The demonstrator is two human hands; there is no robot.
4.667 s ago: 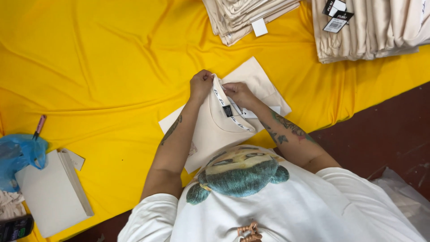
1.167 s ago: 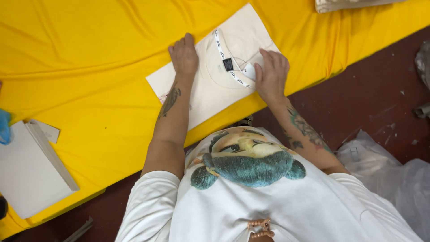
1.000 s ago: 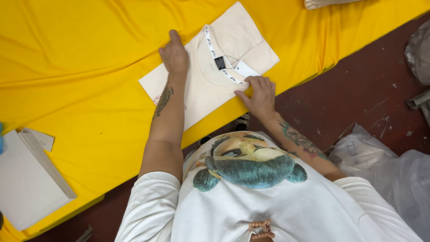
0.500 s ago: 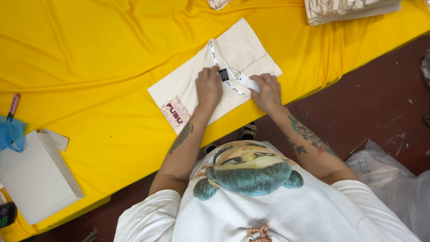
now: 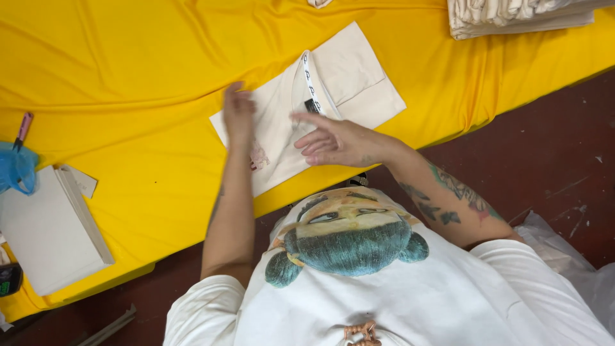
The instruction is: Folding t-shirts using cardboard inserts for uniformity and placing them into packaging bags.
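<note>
A folded cream T-shirt (image 5: pixel 346 80) with a black-and-white neck tape lies on the yellow cloth-covered table (image 5: pixel 128 83), near its front edge. My left hand (image 5: pixel 238 115) rests flat on the shirt's left part, fingers stretched and slightly blurred. My right hand (image 5: pixel 336 141) hovers over the shirt's lower middle, fingers spread and pointing left, holding nothing. A small pink print shows on the shirt between my hands.
A stack of folded cream garments (image 5: pixel 512 14) sits at the back right. At the left edge lie a white cardboard stack (image 5: pixel 48 234), a blue plastic bag (image 5: pixel 16 170) and a pink pen (image 5: pixel 24 128). Dark red floor (image 5: pixel 532 147) lies to the right, with a clear plastic bag (image 5: pixel 570 269).
My left hand has slid left across the shirt. My right hand has lifted off the collar area and opened above the shirt's lower part.
</note>
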